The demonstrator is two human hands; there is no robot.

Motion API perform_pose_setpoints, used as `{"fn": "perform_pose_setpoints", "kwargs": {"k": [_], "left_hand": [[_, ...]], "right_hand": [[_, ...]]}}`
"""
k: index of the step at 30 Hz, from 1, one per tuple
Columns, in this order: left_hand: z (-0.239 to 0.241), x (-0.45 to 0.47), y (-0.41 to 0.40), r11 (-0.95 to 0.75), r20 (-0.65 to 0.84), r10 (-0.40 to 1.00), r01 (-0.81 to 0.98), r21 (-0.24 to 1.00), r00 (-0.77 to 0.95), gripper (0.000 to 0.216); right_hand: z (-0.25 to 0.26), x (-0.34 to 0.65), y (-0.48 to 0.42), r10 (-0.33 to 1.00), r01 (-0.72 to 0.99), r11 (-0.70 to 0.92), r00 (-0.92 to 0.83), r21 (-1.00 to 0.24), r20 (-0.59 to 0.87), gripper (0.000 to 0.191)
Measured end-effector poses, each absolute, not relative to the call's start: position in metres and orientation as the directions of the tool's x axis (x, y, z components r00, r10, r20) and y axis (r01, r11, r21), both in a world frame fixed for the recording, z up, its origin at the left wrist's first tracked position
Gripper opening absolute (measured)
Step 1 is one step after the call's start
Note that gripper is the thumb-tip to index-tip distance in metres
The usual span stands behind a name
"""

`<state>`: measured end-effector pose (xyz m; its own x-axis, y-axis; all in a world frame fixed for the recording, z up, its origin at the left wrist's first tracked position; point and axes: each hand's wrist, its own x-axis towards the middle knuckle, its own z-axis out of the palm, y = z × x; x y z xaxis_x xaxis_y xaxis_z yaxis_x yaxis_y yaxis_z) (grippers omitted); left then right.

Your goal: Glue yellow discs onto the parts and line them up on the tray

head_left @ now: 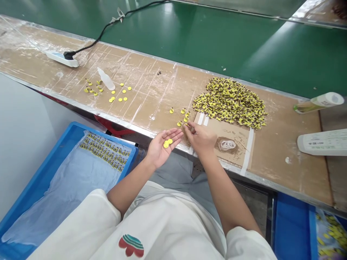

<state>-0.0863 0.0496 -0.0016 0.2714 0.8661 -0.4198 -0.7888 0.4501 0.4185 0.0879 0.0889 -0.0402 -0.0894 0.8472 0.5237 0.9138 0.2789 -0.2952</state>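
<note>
White shirt [162, 224] with a little red and green logo [131, 245] fills the bottom of the view, both forearms reaching out from it.

Left hand [159, 146] is palm up, fingers spread flat, not gripping anything. A couple of yellow discs [167, 143] just sit loose at the base of those fingers. Right hand [199, 139] is palm down just beside it, fingertips [188, 125] pinched together and touching down on the cardboard table top [162, 90]. Honestly can't tell if there's a piece between them, too small.

Just past those fingertips are a few loose yellow pieces [182, 116]. Further out, to the right of the fingers, is a big pile of yellow and dark parts [230, 103]. Close behind the right knuckles there's a whitish blob [227, 145] on a taped patch.

Well off to the left of the open fingers: more scattered discs [120, 94], a small clear squeeze bottle [106, 79] and a white power strip [61, 58] with a black cable. Below the left wrist is a blue tray [40, 180] with rows of finished pieces [105, 150] on plastic film. Far right has a white tube [320, 102], and a green belt [217, 39] runs behind it all.
</note>
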Motion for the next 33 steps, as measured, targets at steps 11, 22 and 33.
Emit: {"fn": "perform_pose_setpoints", "kwargs": {"k": [11,22,33], "left_hand": [[0.0,-0.076,0.046,0.433,-0.42,0.875,-0.777,0.457,0.24,0.03],[0.003,-0.064,0.035,0.458,-0.454,0.851,-0.799,0.391,0.265,0.018],[0.001,-0.052,0.017,0.486,-0.331,0.874,-0.6,0.636,0.356,0.032]], "right_hand": [[-0.015,0.053,0.019,0.875,0.636,0.443,-0.154,-0.632,0.459,0.023],[-0.001,0.046,0.01,0.965,-0.229,-0.108,0.21,-0.967,-0.157,0.027],[0.006,0.049,-0.01,0.864,-0.641,-0.316,0.11,-0.7,-0.491,0.037]]}}
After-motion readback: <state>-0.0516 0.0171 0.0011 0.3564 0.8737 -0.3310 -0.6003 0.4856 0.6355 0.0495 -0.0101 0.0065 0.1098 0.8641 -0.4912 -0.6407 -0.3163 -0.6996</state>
